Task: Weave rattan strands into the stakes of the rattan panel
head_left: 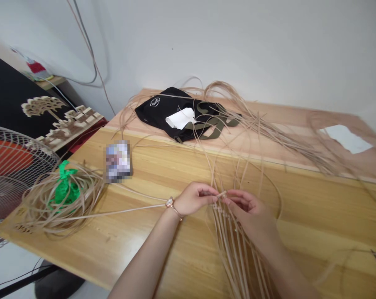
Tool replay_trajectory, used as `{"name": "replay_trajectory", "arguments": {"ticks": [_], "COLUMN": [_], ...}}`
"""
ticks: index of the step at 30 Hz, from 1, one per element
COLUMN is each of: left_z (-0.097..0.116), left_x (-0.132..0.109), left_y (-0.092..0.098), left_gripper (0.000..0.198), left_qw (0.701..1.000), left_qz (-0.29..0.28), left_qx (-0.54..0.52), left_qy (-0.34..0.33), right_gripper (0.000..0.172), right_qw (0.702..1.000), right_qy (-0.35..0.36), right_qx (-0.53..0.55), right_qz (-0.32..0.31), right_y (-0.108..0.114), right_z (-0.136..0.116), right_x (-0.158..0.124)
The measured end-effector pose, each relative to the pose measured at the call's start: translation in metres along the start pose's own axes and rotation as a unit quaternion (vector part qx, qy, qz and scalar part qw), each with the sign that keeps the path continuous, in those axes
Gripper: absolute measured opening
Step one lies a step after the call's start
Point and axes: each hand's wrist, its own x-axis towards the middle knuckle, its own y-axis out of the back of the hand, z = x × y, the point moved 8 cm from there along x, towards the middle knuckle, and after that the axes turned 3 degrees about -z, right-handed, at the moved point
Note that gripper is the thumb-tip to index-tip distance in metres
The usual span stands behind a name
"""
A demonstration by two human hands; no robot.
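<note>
Several long tan rattan strands (234, 245) lie fanned across the wooden table (163, 174), running from the near edge toward the back. My left hand (194, 199), with a watch on its wrist, pinches a thin strand where the strands cross. My right hand (247, 209) meets it from the right, fingers closed on the same woven spot. One loose strand trails left from my left hand toward a coil of rattan (60, 199).
The coil at the table's left end is tied with green string (63, 189). A blurred card (118, 161) lies nearby. A black bag (181, 114) with white paper sits at the back. A fan grille (10, 166) stands left of the table.
</note>
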Motion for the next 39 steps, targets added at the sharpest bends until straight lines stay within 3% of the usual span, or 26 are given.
{"name": "replay_trajectory", "arguments": {"ticks": [4,7,11,14,21,28,39], "left_z": [-0.002,-0.003,-0.004,-0.003,0.005,0.006,0.006], "left_x": [0.000,0.000,0.000,0.000,-0.005,-0.004,-0.004], "left_y": [0.001,0.002,0.003,0.001,0.001,0.000,0.000], "left_gripper": [0.029,0.030,0.029,0.028,0.027,0.030,0.029], "left_qw": [1.000,1.000,1.000,1.000,0.999,0.997,0.998], "left_qz": [0.003,0.011,0.010,-0.003,-0.012,-0.034,-0.036], "left_qx": [-0.004,-0.003,-0.012,-0.026,-0.035,-0.065,-0.054], "left_qy": [0.006,0.009,0.011,0.014,0.018,0.005,0.006], "right_gripper": [0.033,0.026,0.030,0.028,0.024,0.018,0.016], "right_qw": [0.999,0.997,0.996,0.996,0.972,0.977,0.982], "right_qy": [0.031,0.059,0.084,0.066,0.088,0.099,0.077], "right_qx": [0.020,0.020,0.019,-0.059,-0.215,-0.172,-0.158], "right_qz": [-0.016,-0.046,0.004,0.027,-0.045,-0.083,-0.068], "right_y": [0.000,0.002,0.018,0.022,0.000,-0.006,-0.001], "right_z": [-0.007,-0.015,-0.019,-0.018,-0.031,-0.033,-0.027], "right_x": [-0.004,-0.010,-0.011,-0.003,0.005,0.005,0.010]}}
